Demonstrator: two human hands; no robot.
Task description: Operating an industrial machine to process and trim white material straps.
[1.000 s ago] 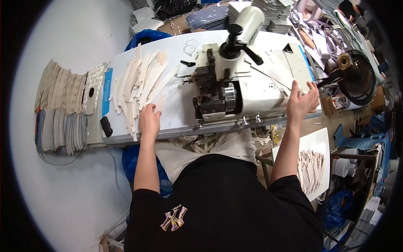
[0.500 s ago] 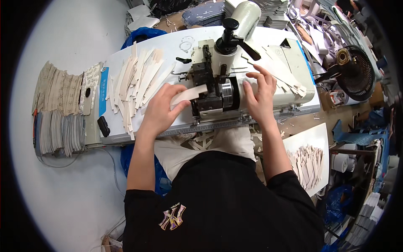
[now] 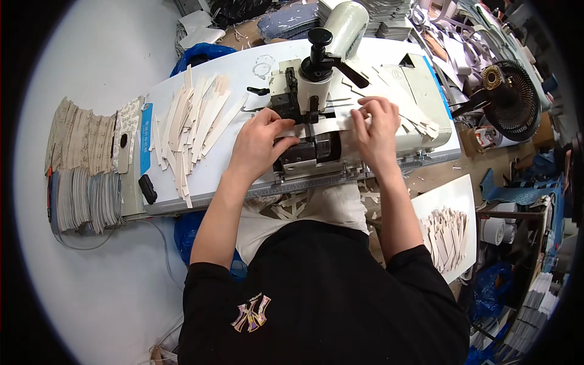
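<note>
A pale leather-like strip (image 3: 331, 125) runs through a skiving-type machine (image 3: 315, 91), under its black-knobbed post. My left hand (image 3: 258, 143) is at the machine's left side, thumb and forefinger closed on the strip's left part. To the right of the post, my right hand (image 3: 377, 131) pinches the strip's other end between thumb and fingers. Below the strip, a dark round opening with a roller lies between my hands, partly hidden. A pile of similar loose strips (image 3: 194, 118) lies on the white tabletop, left of the machine.
Further strips (image 3: 413, 115) lie on the machine's right housing. A white board (image 3: 450, 201) at lower right carries a heap of strips. A black fan (image 3: 510, 100) stands at the right. Stacked sheet pieces (image 3: 85, 164) sit at the table's left end, near a small black object (image 3: 147, 189).
My left hand has moved right, up to the machine, carrying the strip in. The strip now spans the roller, and my right hand, earlier empty with fingers apart, has closed on its end.
</note>
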